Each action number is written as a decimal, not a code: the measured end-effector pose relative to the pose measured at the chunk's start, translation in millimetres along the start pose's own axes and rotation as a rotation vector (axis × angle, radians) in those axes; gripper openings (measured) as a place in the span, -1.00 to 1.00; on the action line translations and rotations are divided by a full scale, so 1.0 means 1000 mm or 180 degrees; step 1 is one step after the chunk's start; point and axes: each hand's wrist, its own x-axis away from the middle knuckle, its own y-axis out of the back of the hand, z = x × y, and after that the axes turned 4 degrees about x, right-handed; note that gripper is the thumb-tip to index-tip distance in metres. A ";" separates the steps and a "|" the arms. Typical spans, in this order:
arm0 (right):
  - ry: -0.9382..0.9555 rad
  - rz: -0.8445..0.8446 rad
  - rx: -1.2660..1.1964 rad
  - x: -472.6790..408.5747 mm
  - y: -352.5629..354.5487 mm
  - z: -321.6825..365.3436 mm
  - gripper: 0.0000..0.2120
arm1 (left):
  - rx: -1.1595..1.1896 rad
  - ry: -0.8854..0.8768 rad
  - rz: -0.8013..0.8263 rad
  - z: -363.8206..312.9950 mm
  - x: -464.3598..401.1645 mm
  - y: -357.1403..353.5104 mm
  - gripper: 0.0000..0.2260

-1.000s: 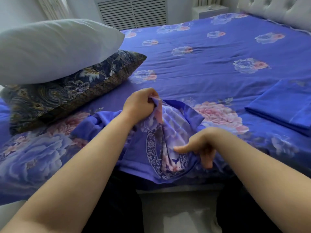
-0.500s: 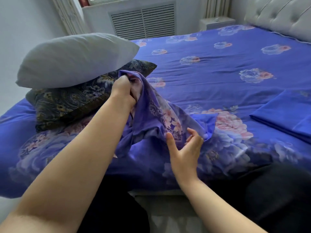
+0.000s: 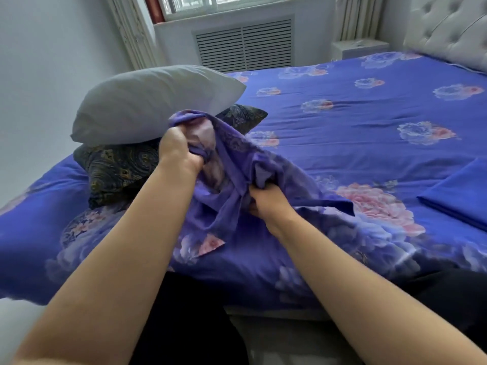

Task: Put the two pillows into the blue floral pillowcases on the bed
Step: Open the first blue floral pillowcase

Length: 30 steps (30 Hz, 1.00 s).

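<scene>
Left hand fisted tight on a bunched edge of the blue floral pillowcase, raised just in front of the white pillow. Right hand closed on a lower fold of the same case, near the bedspread. White pillow sits on top of a dark patterned pillow, both at the bed's left side; neither is cased yet. A folded blue cloth lies at right, possibly the 2nd case. Fabric looks thin, limp, light, probably a bit slick. Best hold: the 2 sides of the open hem, spread apart. Pillow looks soft, bulky; likely grip at the corners.
</scene>
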 end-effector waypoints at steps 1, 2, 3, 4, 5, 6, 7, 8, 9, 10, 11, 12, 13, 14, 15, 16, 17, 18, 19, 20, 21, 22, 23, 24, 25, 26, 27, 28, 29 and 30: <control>-0.0020 0.0139 -0.0271 -0.002 0.001 0.007 -0.87 | 0.0039 -0.0128 -0.0190 -0.009 -0.009 0.007 -0.63; 0.0008 0.0224 -0.0343 -0.002 0.003 0.018 -0.82 | 0.0072 -0.0414 -0.0373 -0.017 -0.014 0.013 -0.64; 0.0063 0.0362 -0.0468 -0.002 0.010 0.028 -0.74 | 0.0150 -0.0781 -0.0508 -0.022 -0.018 0.014 -0.69; 0.0087 0.0521 -0.0615 -0.002 0.022 0.039 -0.63 | 0.0336 -0.1144 -0.0505 -0.027 -0.014 0.010 -0.73; 0.0205 0.0615 -0.0528 -0.007 0.034 0.050 -0.52 | 0.0495 -0.1457 -0.0440 -0.029 -0.009 0.003 -0.74; 0.0351 0.0982 -0.0477 -0.010 0.041 0.062 -0.43 | 0.0506 -0.1671 -0.0401 -0.032 -0.002 -0.004 -0.73; 0.0351 0.1405 -0.0470 -0.013 0.044 0.079 -0.37 | 0.0411 -0.1808 -0.0398 -0.035 0.004 -0.012 -0.73; 0.0259 0.1728 -0.0324 -0.014 0.049 0.088 -0.37 | 0.0255 -0.1879 -0.0337 -0.038 0.007 -0.018 -0.75; 0.0202 0.1893 0.0079 -0.016 0.058 0.088 -0.44 | 0.0058 -0.1944 -0.0211 -0.040 0.007 -0.021 -0.76; 0.0237 0.1970 0.0735 -0.020 0.071 0.088 -0.54 | -0.0168 -0.1959 -0.0121 -0.039 0.004 -0.021 -0.73; 0.0364 0.1804 0.1663 -0.028 0.085 0.090 -0.63 | -0.0388 -0.1954 -0.0088 -0.035 0.002 -0.021 -0.67; 0.0345 0.1543 0.2632 -0.036 0.099 0.090 -0.69 | -0.0648 -0.1869 -0.0129 -0.029 -0.001 -0.018 -0.65; 0.0210 0.1235 0.3452 -0.043 0.114 0.090 -0.74 | -0.0895 -0.1755 -0.0175 -0.021 -0.005 -0.016 -0.67; 0.0043 0.0878 0.3969 -0.053 0.127 0.089 -0.76 | -0.1083 -0.1612 -0.0137 -0.012 -0.006 -0.015 -0.70; 0.0009 0.0314 0.4194 -0.062 0.138 0.087 -0.76 | -0.1204 -0.1438 -0.0001 -0.003 -0.009 -0.012 -0.70; 0.0072 -0.0389 0.4157 -0.072 0.151 0.082 -0.79 | -0.1332 -0.1206 0.0125 0.011 -0.015 -0.011 -0.68; 0.0291 -0.1147 0.3976 -0.081 0.158 0.076 -0.86 | -0.1507 -0.0935 0.0157 0.021 -0.019 -0.007 -0.69; 0.0552 -0.1831 0.3849 -0.085 0.162 0.066 -0.81 | -0.1681 -0.0545 0.0143 0.034 -0.023 -0.004 -0.71; 0.0730 -0.2262 0.3877 -0.088 0.162 0.053 -0.61 | -0.1709 -0.0034 0.0198 0.049 -0.024 -0.001 -0.75; 0.0951 -0.2410 0.4002 -0.091 0.160 0.038 -0.45 | -0.1545 0.0488 0.0280 0.067 -0.027 0.000 -0.79; 0.1222 -0.2342 0.4106 -0.093 0.152 0.022 -0.36 | -0.1434 0.0855 0.0276 0.085 -0.025 0.002 -0.81; 0.1545 -0.2064 0.4141 -0.094 0.142 0.004 -0.32 | -0.1419 0.1101 0.0201 0.099 -0.023 0.004 -0.82; 0.1740 -0.1619 0.4108 -0.091 0.129 -0.012 -0.32 | -0.1486 0.1247 0.0138 0.112 -0.022 0.005 -0.82; 0.1697 -0.1044 0.4013 -0.084 0.115 -0.026 -0.31 | -0.1734 0.1255 0.0145 0.121 -0.017 0.005 -0.82; 0.1430 -0.0497 0.3842 -0.075 0.103 -0.037 -0.27 | -0.2230 0.1157 0.0243 0.127 -0.015 0.007 -0.81; 0.1080 -0.0011 0.3639 -0.068 0.095 -0.049 -0.22 | -0.3089 0.0961 0.0470 0.133 -0.017 0.012 -0.76; 0.0686 0.0428 0.3612 -0.061 0.089 -0.062 -0.15 | -0.4140 0.0640 0.0676 0.136 -0.019 0.019 -0.71; 0.0379 0.0770 0.3899 -0.055 0.086 -0.075 -0.07 | -0.5019 0.0282 0.0764 0.138 -0.023 0.027 -0.70; 0.0232 0.0896 0.4298 -0.051 0.085 -0.087 -0.04 | -0.5591 0.0097 0.0771 0.140 -0.027 0.035 -0.68; 0.0208 0.0826 0.4613 -0.049 0.085 -0.094 -0.09 | -0.5971 0.0090 0.0785 0.141 -0.033 0.045 -0.65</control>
